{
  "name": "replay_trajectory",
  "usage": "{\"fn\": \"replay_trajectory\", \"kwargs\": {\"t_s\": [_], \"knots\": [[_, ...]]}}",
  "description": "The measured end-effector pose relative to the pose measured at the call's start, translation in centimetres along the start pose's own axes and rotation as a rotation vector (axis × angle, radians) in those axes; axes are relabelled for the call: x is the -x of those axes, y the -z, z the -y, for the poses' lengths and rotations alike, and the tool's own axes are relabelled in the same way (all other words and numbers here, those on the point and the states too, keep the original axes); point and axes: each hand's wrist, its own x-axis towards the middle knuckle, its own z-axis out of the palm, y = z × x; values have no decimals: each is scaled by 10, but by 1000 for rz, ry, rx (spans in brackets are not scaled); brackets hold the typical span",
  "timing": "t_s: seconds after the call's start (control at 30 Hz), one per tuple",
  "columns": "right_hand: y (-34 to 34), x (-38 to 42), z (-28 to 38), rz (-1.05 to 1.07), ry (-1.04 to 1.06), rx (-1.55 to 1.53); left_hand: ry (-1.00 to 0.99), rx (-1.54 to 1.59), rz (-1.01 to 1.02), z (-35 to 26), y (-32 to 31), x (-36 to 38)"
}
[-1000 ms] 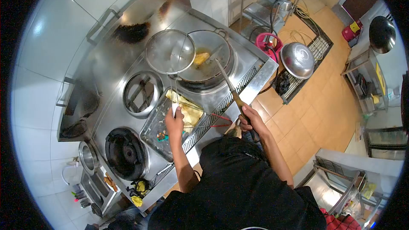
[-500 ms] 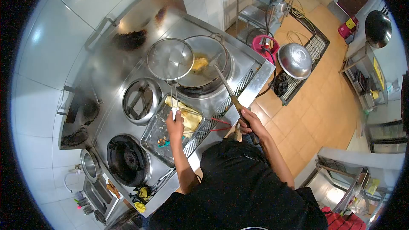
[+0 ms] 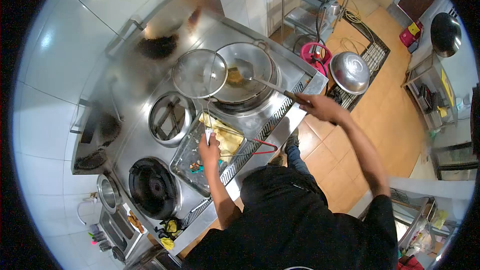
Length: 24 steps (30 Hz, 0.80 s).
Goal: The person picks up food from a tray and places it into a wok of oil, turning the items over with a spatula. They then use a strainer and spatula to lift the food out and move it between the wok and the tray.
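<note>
My left hand [image 3: 210, 151] is closed around the white handle of a round mesh strainer [image 3: 192, 72]. The strainer is over the left rim of a wok [image 3: 260, 62] on the stove. My right hand [image 3: 324, 108] grips the dark end of a long-handled ladle [image 3: 267, 85], whose head is inside the wok. Beside that head lies brownish-yellow food [image 3: 233, 77]. Below my left hand is a clear rectangular tray [image 3: 189, 142] with yellow sheet-like pieces [image 3: 227, 142] in it. Red-handled tongs [image 3: 267, 147] rest across the tray's right edge.
An iron ring [image 3: 170, 120] and a black burner [image 3: 152, 187] are on the steel stove left of the tray. A pink bucket [image 3: 320, 55] and an upturned metal bowl [image 3: 350, 72] stand past the stove's right edge. A sink [image 3: 112, 230] is at lower left.
My right hand has swung up and to the right, and the ladle now lies flatter, its head farther left in the wok by the food. My left hand keeps the strainer nearly in place.
</note>
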Motion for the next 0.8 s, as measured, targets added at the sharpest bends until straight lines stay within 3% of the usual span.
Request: {"fn": "replay_trajectory", "kwargs": {"t_s": [0.03, 0.13, 0.23, 0.33, 0.37, 0.43, 0.47, 0.5, 0.6, 0.73, 0.8], "knots": [[17, -4, 4, -23, 132, 155, -3, 2, -9, 1, 1, 0], [69, -19, 31, 117, 97, 326, -17, -58, -37, 3, 2, 2], [98, -51, 43, 219, 238, 557, -25, -21, -34, 6, 4, 3], [113, -97, 63, 488, 151, 697, -36, -20, -35, 10, 5, 3], [118, -108, 74, 480, 153, 707, -33, -44, -39, 11, 5, 2], [131, -121, 109, 690, -88, 625, -31, -23, -49, 7, 5, 5], [134, -138, 109, 766, 6, 622, -10, -29, -39, 2, 6, 9], [135, -148, 117, 757, 10, 629, 10, -35, -29, -2, 7, 10], [130, -184, 133, 817, -269, 677, -22, -52, -36, -2, 9, 9], [125, -194, 150, 844, -286, 773, -40, -56, -41, -9, 8, 12], [117, -179, 149, 654, -162, 774, -34, -24, -33, -8, 8, 11]]}}
